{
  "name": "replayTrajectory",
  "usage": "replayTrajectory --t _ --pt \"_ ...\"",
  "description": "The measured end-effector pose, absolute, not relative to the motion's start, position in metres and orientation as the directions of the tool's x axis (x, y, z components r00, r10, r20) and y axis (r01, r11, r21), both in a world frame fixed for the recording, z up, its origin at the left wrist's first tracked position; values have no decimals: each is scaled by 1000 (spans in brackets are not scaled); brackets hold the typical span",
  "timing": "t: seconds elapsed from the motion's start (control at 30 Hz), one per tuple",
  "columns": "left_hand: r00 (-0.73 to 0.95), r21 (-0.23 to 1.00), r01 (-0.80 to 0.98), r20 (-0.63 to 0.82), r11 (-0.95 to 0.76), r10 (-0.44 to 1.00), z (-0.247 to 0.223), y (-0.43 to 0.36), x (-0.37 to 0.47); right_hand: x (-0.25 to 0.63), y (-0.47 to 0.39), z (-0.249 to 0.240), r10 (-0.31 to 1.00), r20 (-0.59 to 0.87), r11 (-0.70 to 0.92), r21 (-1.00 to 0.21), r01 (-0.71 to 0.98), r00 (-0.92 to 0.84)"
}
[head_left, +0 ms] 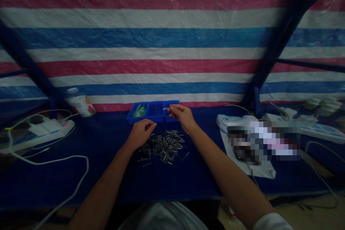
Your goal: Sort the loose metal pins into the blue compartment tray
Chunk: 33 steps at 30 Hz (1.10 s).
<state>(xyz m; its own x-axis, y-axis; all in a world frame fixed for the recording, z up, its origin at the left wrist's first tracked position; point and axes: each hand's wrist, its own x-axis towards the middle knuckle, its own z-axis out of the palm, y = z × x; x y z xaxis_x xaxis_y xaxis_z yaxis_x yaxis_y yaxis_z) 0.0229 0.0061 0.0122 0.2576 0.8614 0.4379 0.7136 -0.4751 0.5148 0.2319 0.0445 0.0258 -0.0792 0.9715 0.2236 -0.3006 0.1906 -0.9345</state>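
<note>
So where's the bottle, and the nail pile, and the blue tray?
Bottle (83,105): head view, on its label.
Nail pile (166,144): head view, middle of the heap.
Blue tray (156,119): head view, on its front wall.

Makeshift workshop, by the look: loose metal pins (168,145) on bench (199,176) nearer than right hand's (184,115) grip, blue tray (159,119) by its fingers, striped tarp (167,37) beyond, power strips (323,133) either side.

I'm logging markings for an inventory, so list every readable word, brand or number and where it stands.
No text can be read.
Bottle label: coloured print, too blurred.
White sheet: blue marking at its far-left corner, too small.
Blue tray: no lettering visible.
Pixelated patch: nothing legible.
</note>
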Motion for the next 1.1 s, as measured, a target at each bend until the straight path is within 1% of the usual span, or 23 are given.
replayTrajectory --t 0.07,0.13,0.2,0.27,0.3,0.37,0.5,0.63,0.7,0.8,0.9,1.1 --pt "270 503 719 434 -480 859 11 6 23 241 46 31 994 112 100 -915 -390 -6" --pt "274 497 722 433 -481 859 10 6 23 247 48 33 995 27 64 -911 -408 95" --pt "276 494 726 428 -478 861 10 6 23 249 50 31 978 -14 68 -923 -379 210" --pt "277 489 732 421 -474 863 9 7 23 250 51 29 957 -46 56 -940 -336 288" --pt "279 486 734 419 -474 864 9 7 23 250 51 28 951 -65 37 -947 -320 302" --pt "286 483 736 413 -474 865 9 7 23 249 50 27 957 -91 -6 -955 -295 276" --pt "287 465 763 377 -448 881 8 8 22 249 48 29 975 -98 -40 -960 -276 200" --pt "285 368 842 314 -393 905 8 7 17 252 50 29 963 -91 -22 -964 -264 252" --pt "285 340 862 286 -375 915 7 7 15 253 52 28 959 -82 -13 -969 -247 270" --pt "295 349 863 240 -365 925 6 6 15 253 55 26 958 -66 0 -974 -227 280" --pt "310 386 845 209 -370 927 4 7 16 252 55 25 958 -36 24 -979 -203 283" --pt "328 422 820 205 -385 922 0 9 16 248 55 21 961 58 90 -990 -109 271"
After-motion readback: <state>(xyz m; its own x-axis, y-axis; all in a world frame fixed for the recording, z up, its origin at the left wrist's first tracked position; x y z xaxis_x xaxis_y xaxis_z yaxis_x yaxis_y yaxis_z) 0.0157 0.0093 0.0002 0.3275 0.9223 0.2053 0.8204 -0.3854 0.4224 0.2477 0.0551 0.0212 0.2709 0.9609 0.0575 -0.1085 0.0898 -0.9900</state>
